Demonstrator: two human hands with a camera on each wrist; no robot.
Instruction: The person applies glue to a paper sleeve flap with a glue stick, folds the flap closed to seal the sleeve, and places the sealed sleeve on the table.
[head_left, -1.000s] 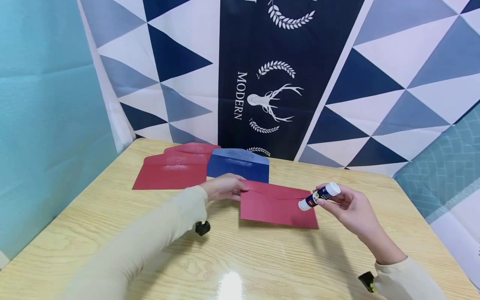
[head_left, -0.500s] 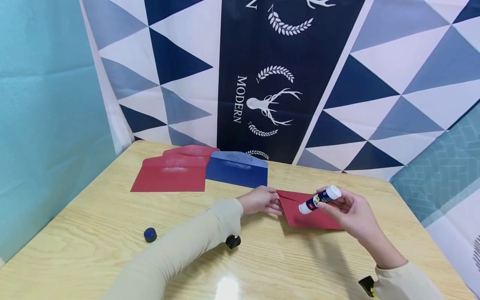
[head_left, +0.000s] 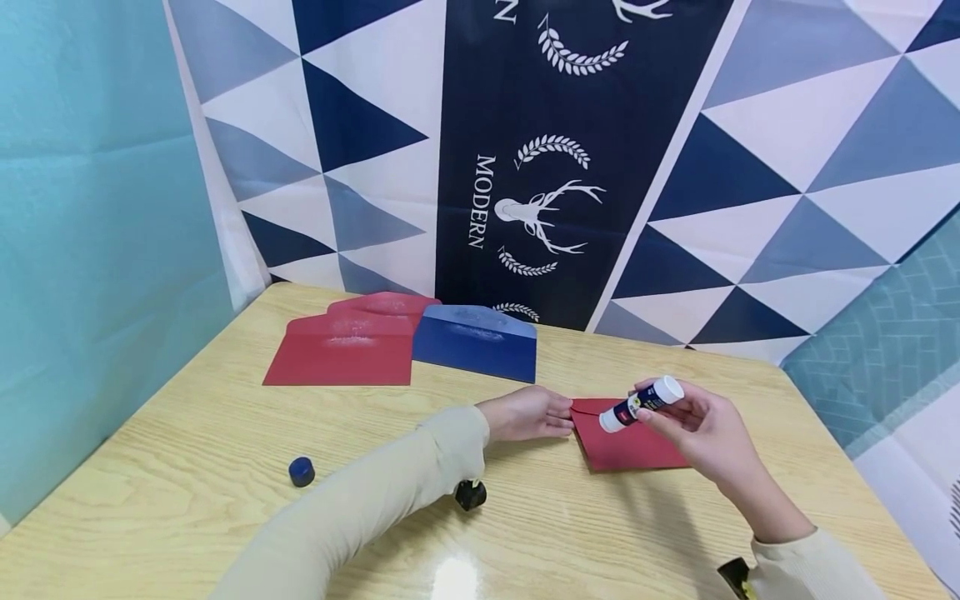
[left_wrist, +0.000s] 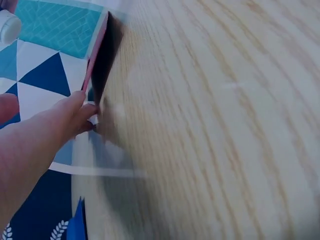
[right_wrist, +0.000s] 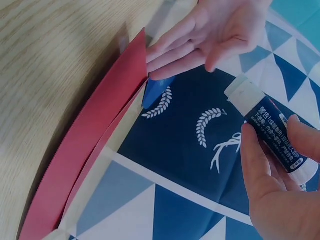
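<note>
A red envelope (head_left: 626,450) lies at the right of the table, its flap folded over. The straight fingers of my left hand (head_left: 525,414) touch its left edge. In the right wrist view that hand (right_wrist: 220,30) has its thumb apart from the envelope (right_wrist: 97,135). My right hand (head_left: 708,425) grips an uncapped glue stick (head_left: 637,406) between thumb and fingers, tilted above the envelope. The white end of the glue stick (right_wrist: 245,95) shows in the right wrist view. Part of the envelope's right side is hidden behind the right hand.
Two red envelopes (head_left: 345,358) with open flaps and whitish smears overlap at the back left. Beside them lies a blue envelope (head_left: 476,346), also open. A dark blue cap (head_left: 302,472) sits at the left front. Patterned cloth (head_left: 540,167) hangs behind the table.
The red envelope has moved right and slightly toward me, the left hand going with it. Its fingers have straightened against the edge. The cap has come into sight; the right hand barely moved.
</note>
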